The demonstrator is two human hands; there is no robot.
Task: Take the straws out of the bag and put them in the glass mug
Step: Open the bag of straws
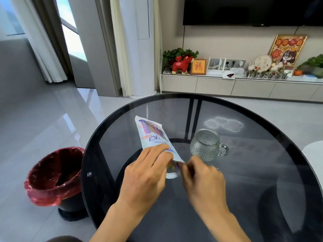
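Note:
A long white printed bag [153,135] of coloured straws lies tilted above the round dark glass table [253,172], its far end pointing away from me. My left hand [146,173] grips the bag's near half from above. My right hand [202,177] pinches the bag's near end, where coloured straw tips [173,165] show between the two hands. The textured glass mug [207,144] stands upright and empty just right of the bag, its handle pointing right, a little beyond my right hand.
A bin with a red liner [54,175] stands on the floor left of the table. A low TV cabinet [244,86] with ornaments and plants runs along the far wall. A white seat edge [314,154] shows at the right.

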